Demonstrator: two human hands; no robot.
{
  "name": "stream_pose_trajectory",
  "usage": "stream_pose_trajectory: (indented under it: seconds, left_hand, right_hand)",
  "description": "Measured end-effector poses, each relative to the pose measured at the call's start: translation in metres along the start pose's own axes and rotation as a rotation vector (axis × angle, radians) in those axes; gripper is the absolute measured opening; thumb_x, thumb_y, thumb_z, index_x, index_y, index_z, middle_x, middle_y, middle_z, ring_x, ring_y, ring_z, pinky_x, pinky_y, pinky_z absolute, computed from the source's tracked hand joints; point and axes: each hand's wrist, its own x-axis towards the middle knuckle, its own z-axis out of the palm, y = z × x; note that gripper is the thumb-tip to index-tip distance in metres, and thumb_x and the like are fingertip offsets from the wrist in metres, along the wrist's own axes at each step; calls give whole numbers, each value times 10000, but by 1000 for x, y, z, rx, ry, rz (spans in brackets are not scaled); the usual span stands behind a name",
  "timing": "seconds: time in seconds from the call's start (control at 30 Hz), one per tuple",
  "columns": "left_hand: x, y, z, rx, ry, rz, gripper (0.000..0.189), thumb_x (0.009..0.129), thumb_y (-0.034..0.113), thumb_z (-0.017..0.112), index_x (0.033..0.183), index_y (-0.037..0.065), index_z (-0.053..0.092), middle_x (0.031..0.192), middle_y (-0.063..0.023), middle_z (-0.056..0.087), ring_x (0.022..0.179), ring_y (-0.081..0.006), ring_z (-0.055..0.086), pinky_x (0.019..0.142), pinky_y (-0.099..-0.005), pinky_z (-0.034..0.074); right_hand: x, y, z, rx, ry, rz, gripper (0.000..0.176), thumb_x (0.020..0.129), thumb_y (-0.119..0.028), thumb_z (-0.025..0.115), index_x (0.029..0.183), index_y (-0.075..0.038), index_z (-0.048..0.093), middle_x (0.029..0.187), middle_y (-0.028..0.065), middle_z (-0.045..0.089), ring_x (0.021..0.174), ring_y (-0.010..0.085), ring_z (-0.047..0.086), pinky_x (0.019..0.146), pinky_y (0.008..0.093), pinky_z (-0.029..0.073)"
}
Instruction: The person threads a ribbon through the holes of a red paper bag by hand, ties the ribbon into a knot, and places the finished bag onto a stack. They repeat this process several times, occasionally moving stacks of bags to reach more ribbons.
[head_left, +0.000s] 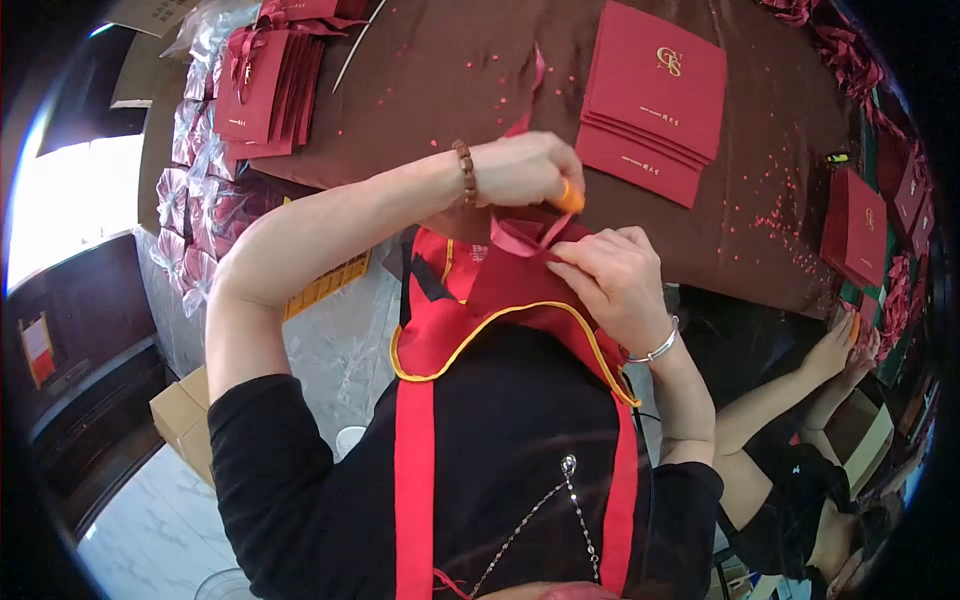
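A dark red ribbon forms a loop between my two hands, over a dark red piece that looks like a paper bag, held against my red apron. My left hand, with a beaded bracelet and an orange finger cover, is closed above the loop, pinching one end of the ribbon. Below and to the right, my right hand, with a silver bangle, has thumb and fingers pressed together on the ribbon at the piece's edge. Part of the piece lies hidden behind the right hand.
A brown-covered table carries a stack of red bags and scattered red bits. More red bags stand at the left beside plastic-wrapped bundles. On the right, a co-worker's hands are near red bags and ribbons.
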Motion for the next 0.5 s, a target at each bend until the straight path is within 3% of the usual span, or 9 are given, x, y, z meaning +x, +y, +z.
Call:
stream_pose_trajectory:
  seconds: [0.07, 0.1, 0.17, 0.2, 0.27, 0.33, 0.43, 0.5]
  left_hand:
    - [6, -1, 0, 68, 184, -24, 233, 779, 254, 614, 901, 72, 695, 845, -106, 673, 803, -203, 626, 761, -328, 440]
    - [2, 12, -3, 192, 231, -35, 159, 805, 158, 640, 882, 19, 650, 827, -58, 627, 790, -123, 573, 719, -268, 445]
    - [5, -3, -7, 528, 443, 231, 134, 816, 175, 623, 885, 64, 650, 857, -66, 626, 839, -186, 599, 756, -313, 435]
    - [1, 0, -9, 618, 520, 251, 125, 829, 198, 598, 889, 101, 648, 910, -68, 627, 926, -241, 588, 806, -366, 402]
    - [3, -11, -23, 819, 736, 169, 148, 848, 224, 573, 939, 129, 641, 950, -54, 625, 974, -232, 574, 829, -394, 370]
    - [3, -28, -44, 867, 955, 206, 207, 865, 277, 549, 1005, 142, 622, 953, -42, 628, 965, -226, 582, 812, -420, 374]
    - [8, -40, -64, 898, 960, -43, 278, 862, 363, 536, 1003, 135, 608, 957, -43, 632, 932, -240, 599, 786, -426, 383]
    - [11, -43, -63, 1068, 950, -16, 262, 853, 360, 549, 976, 136, 607, 936, -45, 632, 906, -246, 603, 762, -435, 388]
  right_hand:
    - [5, -3, -2, -41, -36, -14, 90, 781, -194, 658, 829, -119, 644, 697, 16, 610, 680, 183, 574, 681, 320, 387]
    - [4, 0, -1, -37, -39, 9, 102, 785, -197, 654, 841, -113, 644, 707, 27, 614, 688, 198, 579, 671, 332, 392]
    - [3, 11, 3, -16, -76, 89, 129, 785, -160, 657, 859, -56, 641, 757, 67, 631, 700, 242, 579, 684, 341, 413]
    - [2, 18, 7, -2, -79, 114, 149, 791, -158, 651, 878, -37, 635, 803, 89, 636, 733, 264, 579, 690, 351, 422]
    - [1, 24, 12, 6, -63, 132, 162, 794, -156, 650, 898, -34, 631, 817, 96, 632, 744, 270, 578, 696, 358, 426]
    - [0, 28, 16, 14, -43, 156, 175, 797, -155, 648, 919, -32, 626, 831, 103, 628, 755, 276, 576, 702, 364, 430]
    - [0, 27, 17, -29, -11, 142, 189, 798, -173, 638, 934, -43, 612, 833, 97, 616, 769, 281, 567, 679, 391, 427]
    - [2, 24, 14, -6, -67, 237, 228, 801, -168, 636, 980, -33, 594, 836, 102, 614, 782, 285, 565, 694, 393, 429]
